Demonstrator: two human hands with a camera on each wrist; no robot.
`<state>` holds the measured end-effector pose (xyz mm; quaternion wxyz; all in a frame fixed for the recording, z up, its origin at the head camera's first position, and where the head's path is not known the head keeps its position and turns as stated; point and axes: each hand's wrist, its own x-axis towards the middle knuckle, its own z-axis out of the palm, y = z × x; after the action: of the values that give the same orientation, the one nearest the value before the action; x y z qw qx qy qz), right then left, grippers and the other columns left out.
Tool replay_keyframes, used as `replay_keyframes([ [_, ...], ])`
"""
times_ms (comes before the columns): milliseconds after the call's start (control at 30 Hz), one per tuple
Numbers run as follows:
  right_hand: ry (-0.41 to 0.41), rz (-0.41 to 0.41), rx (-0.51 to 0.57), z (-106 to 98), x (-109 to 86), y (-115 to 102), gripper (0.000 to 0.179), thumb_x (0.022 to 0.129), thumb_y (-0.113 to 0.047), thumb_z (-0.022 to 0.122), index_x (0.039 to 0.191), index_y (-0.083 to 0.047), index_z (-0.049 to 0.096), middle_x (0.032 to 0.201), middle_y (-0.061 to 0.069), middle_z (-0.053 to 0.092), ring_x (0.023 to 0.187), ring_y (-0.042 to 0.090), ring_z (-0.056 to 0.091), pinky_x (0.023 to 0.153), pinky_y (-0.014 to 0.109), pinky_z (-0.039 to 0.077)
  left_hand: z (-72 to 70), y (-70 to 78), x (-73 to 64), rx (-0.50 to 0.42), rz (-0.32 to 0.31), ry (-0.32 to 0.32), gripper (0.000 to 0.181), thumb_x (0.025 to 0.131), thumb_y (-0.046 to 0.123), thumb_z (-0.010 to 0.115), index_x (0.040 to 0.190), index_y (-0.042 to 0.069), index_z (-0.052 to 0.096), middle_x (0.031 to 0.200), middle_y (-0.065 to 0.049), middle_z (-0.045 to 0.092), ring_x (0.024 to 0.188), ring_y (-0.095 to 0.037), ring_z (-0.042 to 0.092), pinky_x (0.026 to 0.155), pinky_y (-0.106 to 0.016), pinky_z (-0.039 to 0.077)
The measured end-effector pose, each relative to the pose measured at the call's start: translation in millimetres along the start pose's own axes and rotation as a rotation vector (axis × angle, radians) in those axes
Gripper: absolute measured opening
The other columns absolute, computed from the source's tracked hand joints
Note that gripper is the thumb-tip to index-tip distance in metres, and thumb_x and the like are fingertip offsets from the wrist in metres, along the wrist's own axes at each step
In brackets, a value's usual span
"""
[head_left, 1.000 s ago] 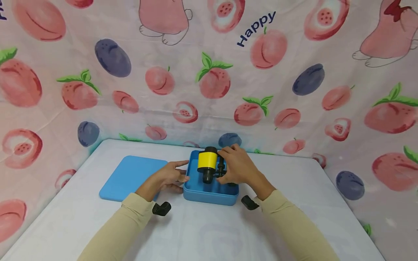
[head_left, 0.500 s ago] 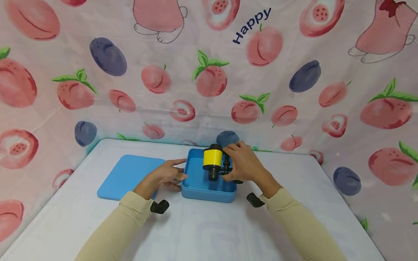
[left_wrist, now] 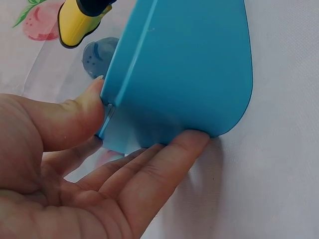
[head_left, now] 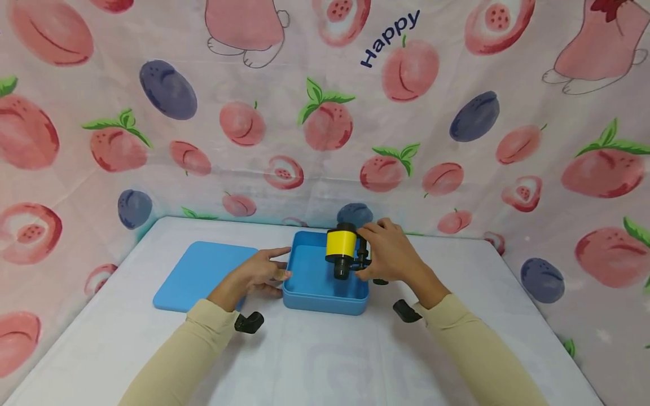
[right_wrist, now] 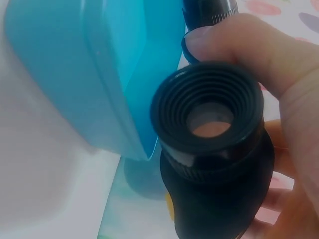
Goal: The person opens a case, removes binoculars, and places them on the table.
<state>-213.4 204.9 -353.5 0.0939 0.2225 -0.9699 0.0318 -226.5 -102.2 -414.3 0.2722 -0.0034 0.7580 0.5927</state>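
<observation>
My right hand (head_left: 391,251) grips a pair of yellow and black binoculars (head_left: 341,243) over the right side of a light-blue box (head_left: 325,304). In the right wrist view a black eyepiece (right_wrist: 207,109) faces the camera, with my thumb near the other eyepiece and the fingers behind the body. My left hand (head_left: 261,273) rests against the box's left side. The left wrist view shows its thumb at the rim and its fingers (left_wrist: 164,169), fairly straight, along the outer wall (left_wrist: 189,64). The inside of the box shows bare blue floor.
A flat blue lid (head_left: 203,276) lies on the white table (head_left: 315,361), left of the box and partly behind my left hand. A fruit-printed cloth (head_left: 284,113) hangs behind the table. Black wrist devices (head_left: 249,322) stick out near both sleeves.
My right hand has moved to the right with the binoculars, from the middle of the box toward its right wall. The left hand and the box hold their places; the head view shifted slightly.
</observation>
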Motion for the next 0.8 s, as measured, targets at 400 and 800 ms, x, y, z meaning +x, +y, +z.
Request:
replay_keyframes([
  [400,-0.019,0.025,0.003,1.7,-9.2,15.3,0.091,0.067,-0.051,0.093,0.141,-0.006,0.063,0.142,0.014,0.064,0.131,0.039,0.051,0.113,0.063,0.044,1.3,0.4,-1.0,-0.014,0.005,0.0,0.078,0.1,0.002,0.065,0.167,0.016,0.028,0.163,-0.031,0.037,0.142,-0.054,0.049,0.095,-0.06,0.059],
  [800,-0.022,0.044,0.023,-1.7,-17.7,28.0,0.091,0.068,-0.05,0.092,0.141,-0.005,0.063,0.142,0.015,0.065,0.131,0.04,0.051,0.112,0.063,0.045,-0.7,-3.5,2.0,-0.02,0.0,0.016,0.076,0.101,0.003,0.064,0.167,0.019,0.028,0.163,-0.03,0.038,0.143,-0.054,0.048,0.096,-0.061,0.058],
])
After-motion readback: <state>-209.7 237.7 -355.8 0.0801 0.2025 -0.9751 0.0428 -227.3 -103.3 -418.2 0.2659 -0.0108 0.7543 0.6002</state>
